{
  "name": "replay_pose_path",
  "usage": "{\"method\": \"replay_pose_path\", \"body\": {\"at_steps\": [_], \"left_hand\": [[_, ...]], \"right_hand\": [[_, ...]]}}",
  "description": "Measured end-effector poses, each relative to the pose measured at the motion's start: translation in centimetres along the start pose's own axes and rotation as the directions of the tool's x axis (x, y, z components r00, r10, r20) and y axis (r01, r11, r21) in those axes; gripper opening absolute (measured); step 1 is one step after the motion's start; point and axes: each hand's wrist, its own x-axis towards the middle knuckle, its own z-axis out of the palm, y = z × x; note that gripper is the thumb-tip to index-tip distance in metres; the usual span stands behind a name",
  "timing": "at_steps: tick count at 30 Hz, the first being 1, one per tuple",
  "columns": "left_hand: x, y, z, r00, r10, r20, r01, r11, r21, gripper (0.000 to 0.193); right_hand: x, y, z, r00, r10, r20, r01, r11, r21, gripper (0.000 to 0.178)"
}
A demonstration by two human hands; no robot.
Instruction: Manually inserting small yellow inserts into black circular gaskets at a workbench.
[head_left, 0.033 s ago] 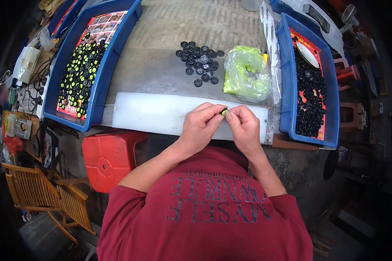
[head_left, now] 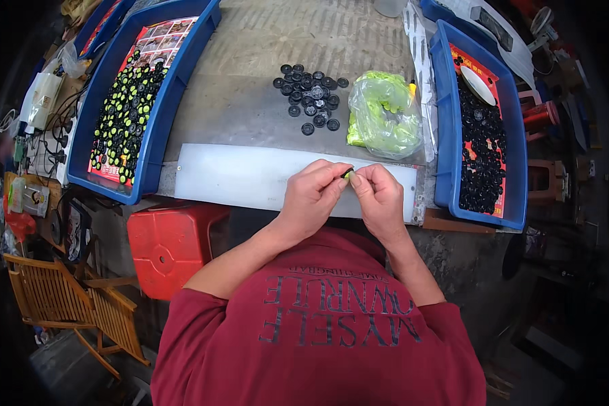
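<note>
Over the white strip (head_left: 250,177) at the table's near edge, my two hands meet fingertip to fingertip. Pinched between thumb and fingers of my left hand (head_left: 309,196) is a small black round piece (head_left: 347,172), mostly covered by the fingertips. My right hand (head_left: 381,201) is closed too, its thumb and finger pressing a bit of lime green at that piece's edge. Beyond the hands lies a loose pile of black round discs (head_left: 311,91). To its right, a clear plastic bag (head_left: 389,122) holds lime-green pieces.
A blue tray (head_left: 157,115) at left holds many black-and-green round pieces on printed red paper. The blue tray (head_left: 448,135) at right contains black pieces and a white oval dish (head_left: 478,86). Below the table stand a red stool (head_left: 162,254) and a wooden chair (head_left: 54,291).
Hardly anything differs: the fingertips have shifted very slightly around the small black piece, and less of the lime green shows.
</note>
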Motion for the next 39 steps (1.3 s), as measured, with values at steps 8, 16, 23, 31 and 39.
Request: {"method": "replay_pose_path", "body": {"at_steps": [8,16,23,31,39], "left_hand": [[-0.1,-0.1,0.3,0.987,0.147,-0.066,-0.14,0.986,0.093,0.02],[-0.5,-0.2,0.0,0.998,0.058,-0.01,-0.058,0.998,-0.002,0.02],[-0.3,-0.1,0.1,0.963,-0.239,0.125,0.27,0.858,-0.437,0.021],[-0.1,-0.1,-0.2,0.943,-0.277,0.185,0.333,0.773,-0.54,0.022],[-0.1,0.3,0.0,0.955,-0.259,0.145,0.297,0.824,-0.482,0.022]], "right_hand": [[-0.1,-0.5,0.3,0.981,-0.182,-0.066,0.166,0.966,-0.197,0.013],[0.0,-0.5,-0.2,0.976,-0.211,-0.049,0.189,0.939,-0.288,0.018],[-0.2,0.8,-0.2,0.999,0.025,0.027,-0.028,0.992,0.124,0.016],[-0.3,0.7,-0.4,0.982,0.134,0.133,-0.172,0.922,0.347,0.011],[-0.5,1.3,0.2,0.986,0.128,0.106,-0.16,0.899,0.407,0.01]]}}
